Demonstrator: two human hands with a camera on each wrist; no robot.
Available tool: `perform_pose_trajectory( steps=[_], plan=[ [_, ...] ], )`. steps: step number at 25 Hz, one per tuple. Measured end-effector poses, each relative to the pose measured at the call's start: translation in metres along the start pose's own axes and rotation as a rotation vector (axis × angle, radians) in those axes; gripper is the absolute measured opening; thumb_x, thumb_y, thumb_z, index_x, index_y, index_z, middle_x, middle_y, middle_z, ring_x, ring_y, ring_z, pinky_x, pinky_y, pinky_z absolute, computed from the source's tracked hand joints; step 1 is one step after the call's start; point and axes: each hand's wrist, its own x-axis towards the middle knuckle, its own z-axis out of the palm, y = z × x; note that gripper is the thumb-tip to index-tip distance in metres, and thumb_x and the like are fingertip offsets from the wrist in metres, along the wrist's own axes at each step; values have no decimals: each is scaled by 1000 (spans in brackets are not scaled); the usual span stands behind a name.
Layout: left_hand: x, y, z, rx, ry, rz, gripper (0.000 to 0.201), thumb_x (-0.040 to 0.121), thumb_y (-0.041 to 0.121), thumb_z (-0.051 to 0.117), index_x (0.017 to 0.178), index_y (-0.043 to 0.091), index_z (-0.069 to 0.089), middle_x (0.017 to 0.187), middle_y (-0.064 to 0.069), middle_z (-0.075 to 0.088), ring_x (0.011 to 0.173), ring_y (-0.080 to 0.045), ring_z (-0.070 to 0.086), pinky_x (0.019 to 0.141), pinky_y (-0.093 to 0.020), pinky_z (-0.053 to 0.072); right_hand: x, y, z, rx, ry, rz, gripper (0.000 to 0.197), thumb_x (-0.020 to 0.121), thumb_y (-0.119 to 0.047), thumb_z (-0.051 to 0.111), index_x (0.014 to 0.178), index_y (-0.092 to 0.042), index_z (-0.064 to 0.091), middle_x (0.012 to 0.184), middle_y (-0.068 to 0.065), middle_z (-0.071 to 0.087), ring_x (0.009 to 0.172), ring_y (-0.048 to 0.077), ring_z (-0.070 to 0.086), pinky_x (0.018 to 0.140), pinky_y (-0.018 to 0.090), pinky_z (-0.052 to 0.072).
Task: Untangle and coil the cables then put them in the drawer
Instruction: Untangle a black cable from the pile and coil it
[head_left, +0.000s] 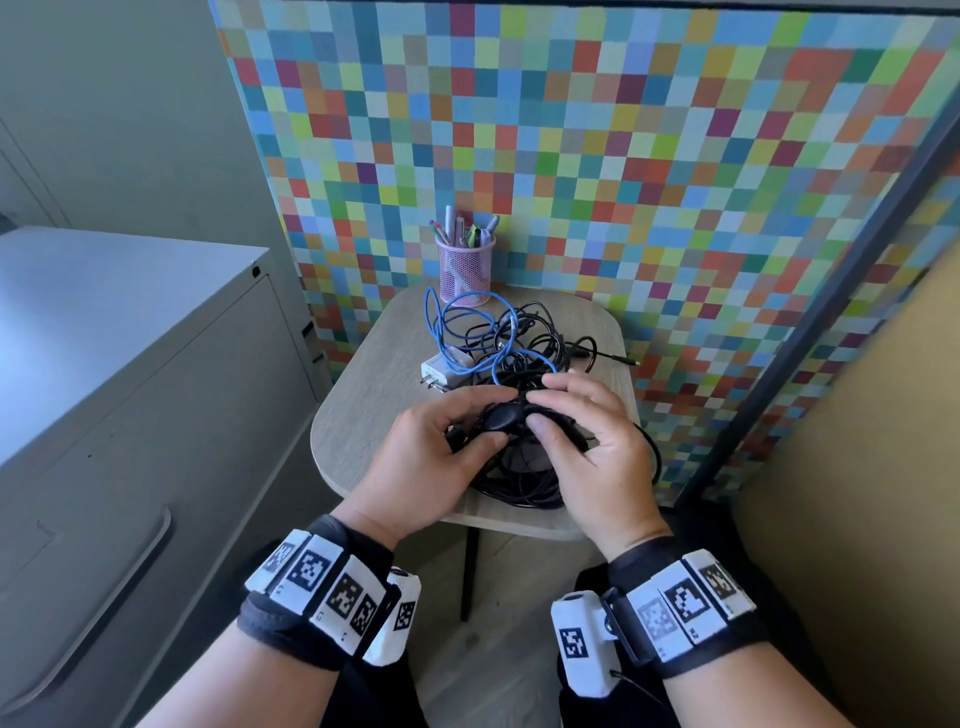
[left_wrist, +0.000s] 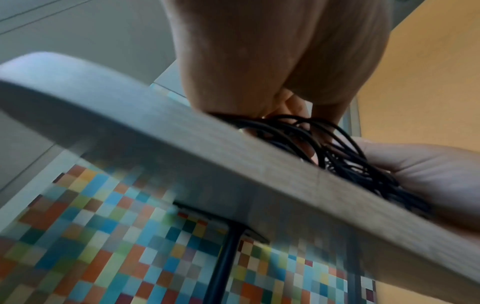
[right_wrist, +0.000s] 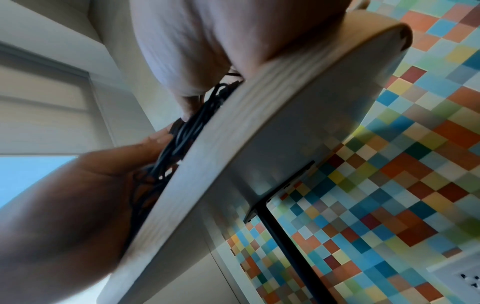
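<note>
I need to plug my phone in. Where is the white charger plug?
In the head view, the white charger plug lies on the small table, left of the cable tangle, under a blue cable, just beyond the left hand.

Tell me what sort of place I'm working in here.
Probably an office nook: a grey filing cabinet, a pink mesh pen cup on a small side table, and a colourful checkered partition.

small wooden table (head_left: 363, 415) | on it: tangled cables (head_left: 519, 332), white charger (head_left: 441, 370), pink pen cup (head_left: 465, 270)
</note>
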Motion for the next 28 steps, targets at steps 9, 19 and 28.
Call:
perform_pose_trajectory(
  steps=[9,19,28],
  plan=[
    [3,-18,-4,-261,141,-105,25,97,-3,65,104,18,75,95,2,79,91,-10,72,89,-23,55,0,-6,-5,134,45,87,10,91,-1,76,94,-11,78,95,2,75,93,14,71,87,23,52],
    [2,-19,-4,-283,198,-145,30,98,-6,59,101,16,78,89,-10,69,82,-14,62,82,-23,50,5,-11,-11,306,141,282,8,107,-1,48,106,-4,55,81,7,78,82,20,75,83,22,52],
    [3,-25,-1,-146,141,-149,16,97,21,71,112,26,76,107,8,76,102,-10,71,97,-40,57,3,-18,-9,322,-24,304,34,110,3,35,123,-16,59,102,3,80,93,20,77,92,29,57]
  ],
)
